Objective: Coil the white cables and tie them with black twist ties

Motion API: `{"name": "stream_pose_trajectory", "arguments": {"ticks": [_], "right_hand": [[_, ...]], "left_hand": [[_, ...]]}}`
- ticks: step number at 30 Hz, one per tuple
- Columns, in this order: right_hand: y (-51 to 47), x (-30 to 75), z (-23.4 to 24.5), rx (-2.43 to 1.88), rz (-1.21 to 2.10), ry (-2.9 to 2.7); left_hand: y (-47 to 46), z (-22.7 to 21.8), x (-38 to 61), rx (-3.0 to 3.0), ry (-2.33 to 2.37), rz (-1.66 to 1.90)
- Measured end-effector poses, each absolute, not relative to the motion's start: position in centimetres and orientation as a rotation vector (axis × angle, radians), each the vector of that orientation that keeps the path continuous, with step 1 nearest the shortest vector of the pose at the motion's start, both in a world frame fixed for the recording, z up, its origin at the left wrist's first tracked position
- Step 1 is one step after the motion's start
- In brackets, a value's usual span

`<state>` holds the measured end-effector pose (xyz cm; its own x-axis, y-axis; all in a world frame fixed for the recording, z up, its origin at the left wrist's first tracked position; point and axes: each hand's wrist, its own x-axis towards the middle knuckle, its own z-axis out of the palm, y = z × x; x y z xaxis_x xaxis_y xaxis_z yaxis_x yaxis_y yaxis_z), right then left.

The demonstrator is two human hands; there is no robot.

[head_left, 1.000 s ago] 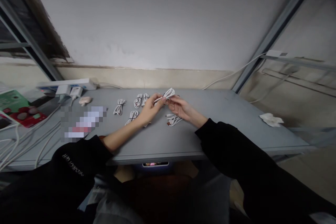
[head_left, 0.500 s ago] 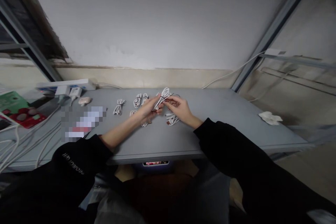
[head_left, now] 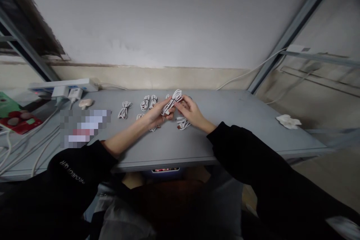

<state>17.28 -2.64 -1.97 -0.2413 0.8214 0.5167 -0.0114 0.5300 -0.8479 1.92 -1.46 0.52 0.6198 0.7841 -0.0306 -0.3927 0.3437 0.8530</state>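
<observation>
Both my hands meet above the middle of the grey table, holding a coiled white cable (head_left: 171,103) between them. My left hand (head_left: 156,116) grips its lower end, and the fingers of my right hand (head_left: 189,110) press on its middle. A thin dark tie seems to cross the coil. Beneath my right hand lies a bundled white cable (head_left: 182,123). Another bundle (head_left: 140,116) is partly hidden by my left hand. Further left, separate tied white cables (head_left: 124,110) (head_left: 145,102) (head_left: 153,101) rest in a row.
The grey table (head_left: 233,135) stands against a wall. A white power strip (head_left: 63,85) with plugged-in chargers sits at the back left, with white cables running along the left. A pixelated patch (head_left: 84,127) covers part of the table. A crumpled tissue (head_left: 288,121) lies on the right.
My hands have closed in around the coil, and my right fingers now cover more of it. The coil has tilted and shifted slightly left.
</observation>
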Motion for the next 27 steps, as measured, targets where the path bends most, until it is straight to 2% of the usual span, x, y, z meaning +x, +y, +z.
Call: {"name": "stream_pose_trajectory", "arguments": {"ticks": [14,27], "right_hand": [[-2.3,17.3,-1.2,-0.644,1.583,-1.203],[-2.5,17.5,0.0,-0.717,1.827,-1.113]], "left_hand": [[-1.2,0.5,1.8,0.893,0.442,0.781],[-1.0,0.3,1.7,0.94,0.455,0.807]]}}
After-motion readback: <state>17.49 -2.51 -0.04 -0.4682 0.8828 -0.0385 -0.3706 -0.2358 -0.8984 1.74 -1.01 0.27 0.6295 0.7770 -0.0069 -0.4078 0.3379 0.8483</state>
